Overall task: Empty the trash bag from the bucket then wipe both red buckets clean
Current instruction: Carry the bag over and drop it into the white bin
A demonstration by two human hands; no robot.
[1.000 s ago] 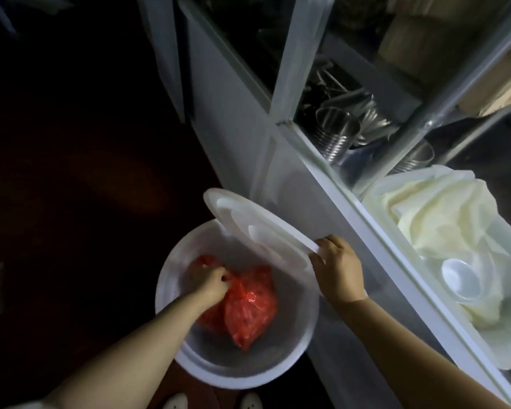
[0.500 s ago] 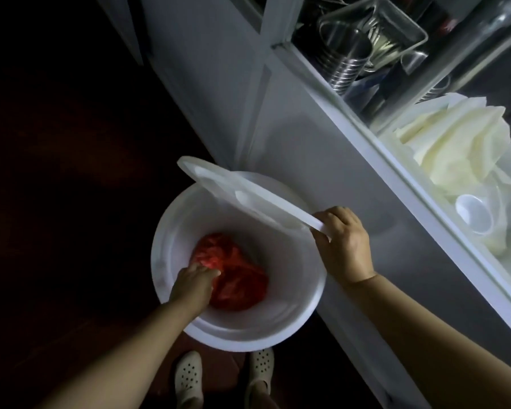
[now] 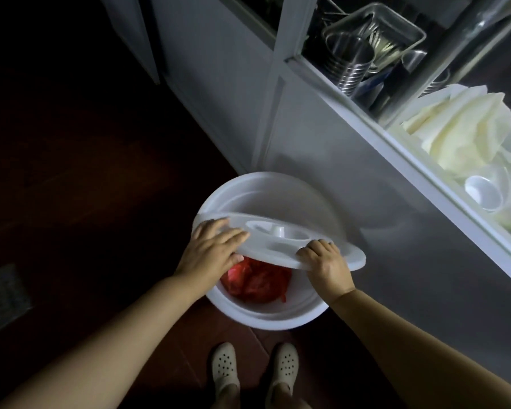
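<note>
A white round bucket point(image 3: 278, 190) stands on the dark floor beside a white cabinet. A red plastic trash bag point(image 3: 257, 283) lies crumpled in its bottom, half hidden by the lid. The white round lid point(image 3: 281, 246) lies tilted across the bucket's mouth, covering its near half. My left hand point(image 3: 211, 250) lies on the lid's left part, fingers on top and thumb under the edge. My right hand point(image 3: 326, 262) grips the lid's near right edge. No red bucket is in view.
The white cabinet point(image 3: 322, 137) runs along the right. On its shelf sit a clear tray of steel cups point(image 3: 348, 60), pale folded cloths point(image 3: 460, 128) and a small white bowl point(image 3: 484, 196). My feet in pale clogs point(image 3: 254, 370) stand just before the bucket. Dark floor spreads left.
My left hand came out of the bucket, leaving the red bag inside, and took the lid. The lid was lowered from upright to lie across the bucket's mouth.
</note>
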